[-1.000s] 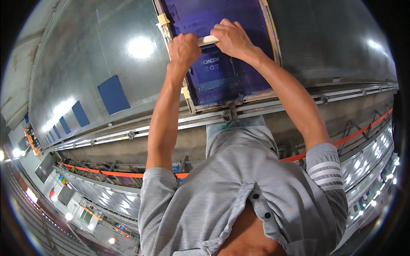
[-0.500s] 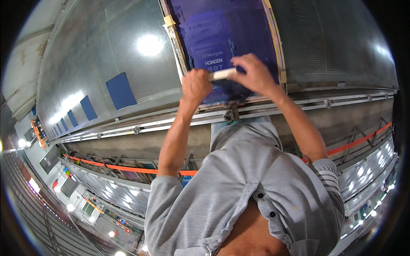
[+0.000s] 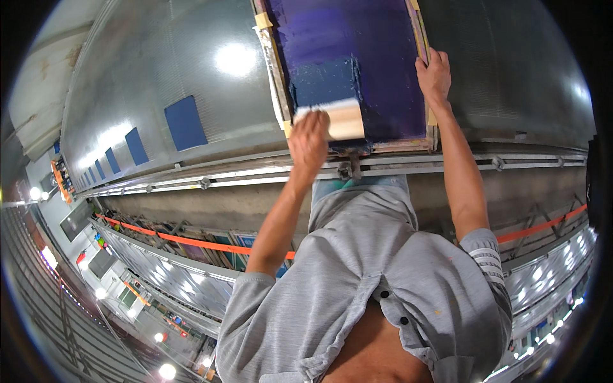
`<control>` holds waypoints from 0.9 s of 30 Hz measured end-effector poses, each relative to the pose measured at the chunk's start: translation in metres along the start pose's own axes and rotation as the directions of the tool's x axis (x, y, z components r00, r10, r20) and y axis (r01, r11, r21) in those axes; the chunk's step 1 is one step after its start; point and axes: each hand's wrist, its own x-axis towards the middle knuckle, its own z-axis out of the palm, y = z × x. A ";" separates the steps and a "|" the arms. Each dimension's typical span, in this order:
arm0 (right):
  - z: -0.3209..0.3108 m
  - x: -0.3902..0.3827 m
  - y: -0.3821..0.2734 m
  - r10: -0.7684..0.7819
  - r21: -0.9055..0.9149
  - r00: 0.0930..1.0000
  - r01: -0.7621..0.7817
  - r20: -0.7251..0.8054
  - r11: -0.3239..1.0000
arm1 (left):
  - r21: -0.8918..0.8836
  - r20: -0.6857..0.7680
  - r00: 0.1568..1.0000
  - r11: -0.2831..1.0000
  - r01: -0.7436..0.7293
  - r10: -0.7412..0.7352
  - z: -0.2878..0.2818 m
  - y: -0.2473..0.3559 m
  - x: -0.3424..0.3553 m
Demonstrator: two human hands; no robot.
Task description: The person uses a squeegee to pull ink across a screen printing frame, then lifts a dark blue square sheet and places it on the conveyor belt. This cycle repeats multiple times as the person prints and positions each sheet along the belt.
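A printing screen (image 3: pixel 273 60), its wooden frame taped in pale yellow, lies on the long grey table in front of me. Purple mesh (image 3: pixel 393 76) fills the frame. My left hand (image 3: pixel 310 143) is closed round the left end of a wooden squeegee (image 3: pixel 347 121), at the near end of the mesh. Just beyond the squeegee, a dark blue patch of ink (image 3: pixel 325 80) covers the mesh, with thicker ridges along its right side. My right hand (image 3: pixel 435 78) grips the frame's right rail. The squeegee's lower edge is hard to make out.
Several blue rectangles (image 3: pixel 186 124) lie in a row on the grey table (image 3: pixel 223 121) to the left. A metal rail (image 3: pixel 255 177) with clamps (image 3: pixel 345 170) runs along the near table edge. Behind me are an orange strip (image 3: pixel 204 244) and another long table.
My right hand has left the squeegee and moved right onto the frame rail. The squeegee has turned to show its broad face. Dark blue ink now covers the pale lettering on the mesh.
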 end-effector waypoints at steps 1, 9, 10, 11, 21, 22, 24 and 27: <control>0.000 0.004 0.003 -0.008 0.019 1.000 0.008 0.003 1.000 | 0.044 -0.019 1.000 0.999 -0.002 0.002 0.003 0.005 -0.013; -0.047 0.024 -0.061 -0.181 0.005 0.978 0.183 -0.100 0.983 | -0.141 -0.027 0.998 0.988 0.060 -0.065 -0.043 -0.034 -0.016; -0.044 0.016 -0.095 -0.168 0.012 0.981 0.170 -0.098 0.985 | -0.149 -0.006 0.996 0.985 0.087 -0.089 -0.054 -0.053 -0.021; -0.035 0.007 -0.135 -0.153 0.019 0.983 0.156 -0.097 0.988 | -0.079 -0.004 0.994 0.991 0.106 -0.107 -0.070 -0.079 -0.031; 0.128 -0.107 -0.348 -0.050 0.238 0.996 0.065 -0.071 0.969 | 0.127 0.173 0.975 0.985 0.118 -0.139 -0.179 -0.317 -0.119; 0.130 -0.112 -0.352 -0.056 0.226 0.996 0.069 -0.063 0.972 | 0.139 0.191 0.973 0.985 0.106 -0.132 -0.182 -0.323 -0.124; 0.136 -0.115 -0.361 -0.104 0.189 0.991 0.119 -0.085 0.975 | 0.115 0.220 0.968 0.989 0.094 -0.117 -0.189 -0.336 -0.126; 0.140 -0.104 -0.366 -0.083 0.171 0.992 0.099 -0.099 0.980 | 0.097 0.255 0.965 0.995 0.040 -0.063 -0.193 -0.351 -0.114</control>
